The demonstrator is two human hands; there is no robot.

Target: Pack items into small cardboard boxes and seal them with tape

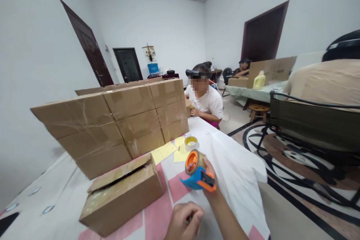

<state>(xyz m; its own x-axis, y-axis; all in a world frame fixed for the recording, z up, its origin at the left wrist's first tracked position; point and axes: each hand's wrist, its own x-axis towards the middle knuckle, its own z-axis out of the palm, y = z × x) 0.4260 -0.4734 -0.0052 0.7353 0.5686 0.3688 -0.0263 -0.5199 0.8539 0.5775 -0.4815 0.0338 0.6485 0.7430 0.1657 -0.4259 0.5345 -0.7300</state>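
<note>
In my right hand (213, 194) is a tape dispenser (197, 180) with a blue and orange body and a roll of brown tape on it, raised above the table. My left hand (185, 220) is closed just below and to the left, near the dispenser; whatever its curled fingers hold, if anything, is hidden. To the left of both hands lies a cardboard box (123, 198), its top flap slightly lifted along a dark gap. Neither hand touches the box.
A wall of stacked, taped cardboard boxes (120, 120) stands behind the single box. A loose tape roll (191, 143) lies on the cloth-covered table (233, 165). Across the table sits a person in a white shirt (209, 103). On the right, another person sits in a chair (312, 127).
</note>
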